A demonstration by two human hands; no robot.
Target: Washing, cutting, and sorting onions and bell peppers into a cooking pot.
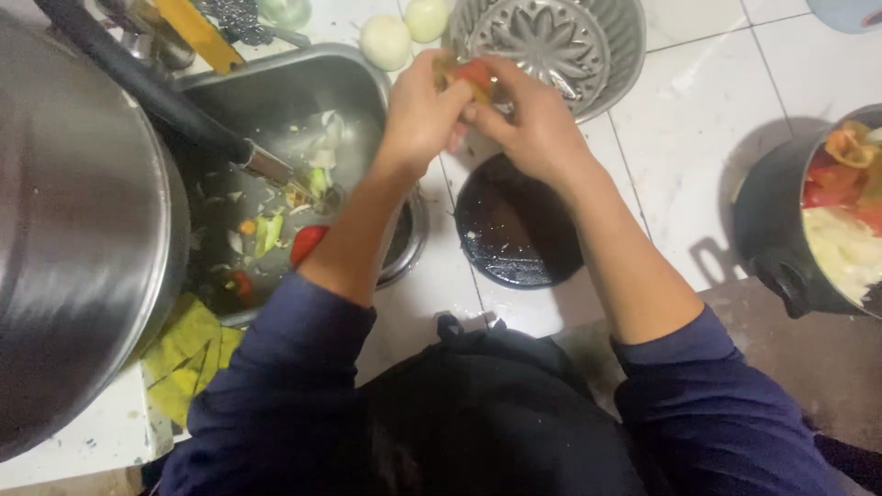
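My left hand and my right hand meet above the white tiled counter, both closed on one small red and yellow piece of vegetable, probably a pepper. The piece is mostly hidden by my fingers. Right behind it sits a grey metal colander. Directly below my hands lies a round black dish.
A metal tray at left holds vegetable scraps, with a dark handle across it. A large steel pot fills the left edge. Two peeled onions lie at the back. A black pot of cut vegetables stands right.
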